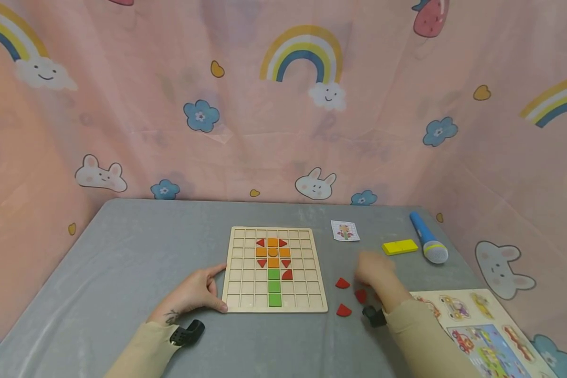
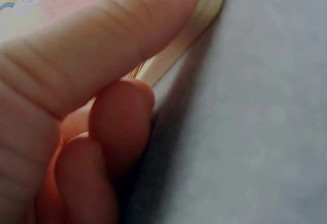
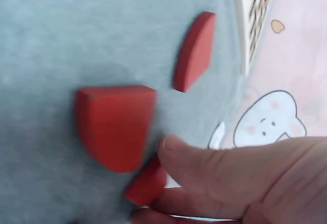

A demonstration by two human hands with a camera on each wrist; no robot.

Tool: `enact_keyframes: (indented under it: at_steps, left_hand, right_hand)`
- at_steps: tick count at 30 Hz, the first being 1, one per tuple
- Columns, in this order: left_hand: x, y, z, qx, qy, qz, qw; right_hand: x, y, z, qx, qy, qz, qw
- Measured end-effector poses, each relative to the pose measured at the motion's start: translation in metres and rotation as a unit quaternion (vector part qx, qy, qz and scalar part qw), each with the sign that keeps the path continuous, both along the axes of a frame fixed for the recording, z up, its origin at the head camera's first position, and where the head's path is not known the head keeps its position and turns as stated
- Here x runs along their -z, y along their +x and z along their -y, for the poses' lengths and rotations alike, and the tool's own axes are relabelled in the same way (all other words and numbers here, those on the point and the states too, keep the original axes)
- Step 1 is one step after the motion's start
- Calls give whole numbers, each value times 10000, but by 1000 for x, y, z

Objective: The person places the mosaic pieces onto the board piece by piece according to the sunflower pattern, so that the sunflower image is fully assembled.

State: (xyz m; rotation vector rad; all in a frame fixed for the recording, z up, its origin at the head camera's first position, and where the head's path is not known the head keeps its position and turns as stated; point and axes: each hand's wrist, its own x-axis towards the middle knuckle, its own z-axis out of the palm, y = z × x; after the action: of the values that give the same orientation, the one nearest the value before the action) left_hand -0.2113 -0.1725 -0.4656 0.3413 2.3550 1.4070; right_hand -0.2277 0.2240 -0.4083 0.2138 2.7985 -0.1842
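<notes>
My left hand (image 1: 196, 291) rests at the left edge of the wooden grid board (image 1: 245, 299), its index finger and thumb spread along that edge. In the left wrist view the thumb touches the board's rim (image 2: 168, 63), with the other fingers bent below it. On the board lie orange pieces (image 1: 273, 252), green squares (image 1: 274, 286) and small red pieces (image 1: 287, 274). Right of the board, my right hand (image 1: 377, 273) pinches a red fan-shaped piece (image 3: 148, 184), hidden in the head view. Beside it lie loose red fan-shaped pieces (image 1: 342, 283) (image 3: 117, 127).
A small pattern card (image 1: 345, 231) lies beyond the right hand. Farther right are a yellow block (image 1: 399, 247) and a blue toy microphone (image 1: 427, 239). A picture puzzle board (image 1: 491, 302) lies partly under the right sleeve. A pink patterned cloth (image 1: 245, 147) hangs behind the table.
</notes>
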Motion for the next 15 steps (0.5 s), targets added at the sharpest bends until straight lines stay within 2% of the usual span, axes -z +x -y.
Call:
enact_keyframes:
  at_steps: [5, 7, 11, 15]
  left_hand:
    - [0, 0, 0, -9, -13, 1, 10000]
    - [0, 0, 0, -14, -21, -7, 10000]
    - [0, 0, 0, -34, -25, -15, 10000]
    - [0, 1, 0, -74, -32, 17, 10000]
  right_hand:
    - [5, 1, -2, 133, -81, -72, 9999]
    - [4, -1, 0, 246, -270, -164, 9992]
    - [0, -7, 11, 255, -1025, -544, 9929]
    - [-1, -12, 34, -100, -2026, -767, 9762]
